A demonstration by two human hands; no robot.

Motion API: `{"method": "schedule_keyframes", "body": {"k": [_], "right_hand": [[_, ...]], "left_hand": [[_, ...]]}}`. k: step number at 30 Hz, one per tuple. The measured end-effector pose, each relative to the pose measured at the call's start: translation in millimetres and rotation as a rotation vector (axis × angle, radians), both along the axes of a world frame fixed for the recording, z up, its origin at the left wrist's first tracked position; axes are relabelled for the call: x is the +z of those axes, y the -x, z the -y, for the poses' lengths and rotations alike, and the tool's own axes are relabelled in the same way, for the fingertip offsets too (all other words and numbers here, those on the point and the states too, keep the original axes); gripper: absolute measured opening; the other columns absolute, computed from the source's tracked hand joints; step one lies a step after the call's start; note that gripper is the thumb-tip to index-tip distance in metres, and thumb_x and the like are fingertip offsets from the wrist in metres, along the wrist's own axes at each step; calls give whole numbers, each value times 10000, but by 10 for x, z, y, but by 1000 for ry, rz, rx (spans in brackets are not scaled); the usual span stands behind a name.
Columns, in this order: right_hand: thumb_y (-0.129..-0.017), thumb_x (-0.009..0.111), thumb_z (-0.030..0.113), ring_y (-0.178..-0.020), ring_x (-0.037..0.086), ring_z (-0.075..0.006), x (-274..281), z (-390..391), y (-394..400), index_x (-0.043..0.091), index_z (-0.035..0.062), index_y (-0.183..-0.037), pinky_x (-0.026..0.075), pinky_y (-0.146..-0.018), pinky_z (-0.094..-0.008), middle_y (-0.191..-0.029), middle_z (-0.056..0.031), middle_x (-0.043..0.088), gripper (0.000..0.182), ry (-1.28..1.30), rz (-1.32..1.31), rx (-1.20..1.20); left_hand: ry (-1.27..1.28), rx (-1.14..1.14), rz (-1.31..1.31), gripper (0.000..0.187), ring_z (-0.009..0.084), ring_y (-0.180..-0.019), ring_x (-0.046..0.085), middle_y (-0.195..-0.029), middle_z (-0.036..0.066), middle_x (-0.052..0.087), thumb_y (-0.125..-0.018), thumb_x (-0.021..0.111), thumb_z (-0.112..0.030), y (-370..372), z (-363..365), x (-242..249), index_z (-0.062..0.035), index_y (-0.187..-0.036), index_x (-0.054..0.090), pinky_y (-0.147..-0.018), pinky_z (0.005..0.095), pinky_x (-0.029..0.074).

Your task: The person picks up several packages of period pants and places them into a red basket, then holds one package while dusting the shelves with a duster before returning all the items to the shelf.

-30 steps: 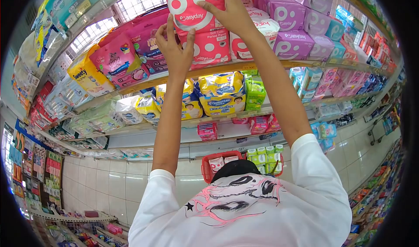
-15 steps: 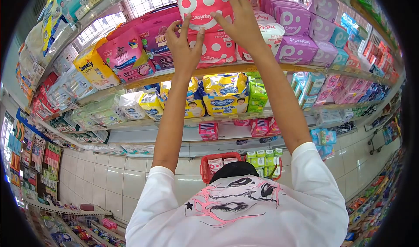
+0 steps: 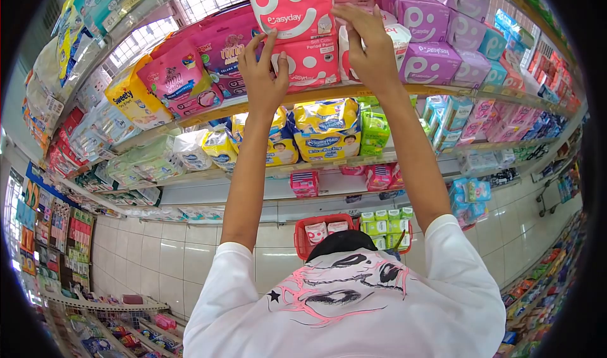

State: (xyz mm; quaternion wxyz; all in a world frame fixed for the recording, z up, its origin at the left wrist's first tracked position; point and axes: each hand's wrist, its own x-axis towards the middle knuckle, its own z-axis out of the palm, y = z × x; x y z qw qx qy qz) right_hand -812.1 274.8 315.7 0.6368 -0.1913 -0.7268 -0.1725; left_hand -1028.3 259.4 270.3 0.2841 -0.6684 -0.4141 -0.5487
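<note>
A red pack of period pants point(image 3: 291, 7) with a white smiley print stands on top of a second red pack point(image 3: 308, 64) on the upper shelf. My left hand point(image 3: 262, 80) is at the lower left of the stack, fingers spread, with fingertips right at the upper pack's bottom edge and the thumb over the lower pack. On the other side, my right hand point(image 3: 370, 38) reaches along the upper pack's right edge, fingers stretched out. Behind that hand, a white and red pack point(image 3: 398, 38) is partly hidden.
Pink pouches point(image 3: 180, 83) and a yellow pack point(image 3: 136, 95) stand to the left, purple packs point(image 3: 430, 64) to the right. Diaper packs point(image 3: 327, 130) fill the shelf below. On the tiled floor, a red basket point(image 3: 300, 234) holds white-and-red packs, beside several green packs point(image 3: 386, 222).
My right hand has come down from the upper pack's front and top to its right edge. My left hand has lowered slightly, its fingers still spread.
</note>
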Motion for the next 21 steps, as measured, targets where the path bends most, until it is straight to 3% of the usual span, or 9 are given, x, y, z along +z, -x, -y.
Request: {"method": "schedule_keyframes", "body": {"k": [5,7,8,14,15,16,17,19,21], "right_hand": [[-890,533,79,-842,622,-263,-434,503,-112,628,27,-1003,459,-832,-370,-909,-134,653,157,266,-125,160],[-914,535,128,-722,607,-237,-890,635,-214,632,7,-958,465,-677,-320,-823,-144,649,162,631,-138,230],[-921,531,147,-675,588,-229,-1189,682,-317,631,-4,-954,446,-618,-304,-785,-156,641,184,904,-119,258],[-944,493,256,-582,531,-338,-3641,1517,-795,602,-44,-820,417,-581,-391,-682,-234,544,343,1342,-109,-20],[-940,490,282,-626,555,-381,-4072,1822,-925,591,-50,-795,426,-592,-405,-689,-244,550,375,1547,-135,-109],[-924,513,261,-588,532,-280,-4642,2187,-1078,578,-49,-819,407,-578,-409,-670,-209,546,333,1646,-157,-161],[-854,581,216,-745,606,-349,-4960,2581,-1206,562,-29,-951,450,-660,-427,-815,-215,611,264,1773,-49,-219],[-754,651,225,-1051,562,-392,-6055,3482,-1468,383,-2,-1305,450,-903,-428,-1093,-254,592,654,1881,209,-315],[-793,606,453,-1091,561,-364,-5875,3717,-1482,600,-7,-1113,423,-949,-401,-1110,-273,594,561,2538,624,-90]], "left_hand": [[-46,-3,67,293,269,-1015,480,-1099,124,537,-836,618,-104,-87,234,-229,-78,-1128,614,-873,386,378],[0,-107,118,63,277,-833,492,-842,105,551,-818,625,-70,-83,351,-528,-29,-862,605,-756,376,370],[62,-143,123,94,276,-756,477,-763,100,522,-814,632,-63,-93,428,-753,-29,-780,551,-709,377,354],[777,-154,312,490,289,-420,344,-437,121,357,-882,604,-206,-200,1336,-2845,-41,-481,377,-507,395,321],[975,-118,339,534,311,-381,351,-437,157,392,-925,529,-303,-143,1580,-3312,-3,-494,426,-466,408,322],[1301,-6,449,548,348,-425,462,-486,207,457,-947,458,-370,-183,1872,-3455,25,-571,508,-478,437,350],[1339,-95,462,494,393,-510,544,-563,252,514,-955,433,-340,-60,2181,-3955,35,-660,560,-502,479,376],[1331,-106,369,388,449,-672,577,-717,299,554,-952,409,-236,54,2768,-4469,61,-750,555,-572,498,421],[1513,-95,394,253,403,-702,590,-732,253,559,-949,427,-184,157,3072,-4580,23,-885,557,-621,443,448]]}}
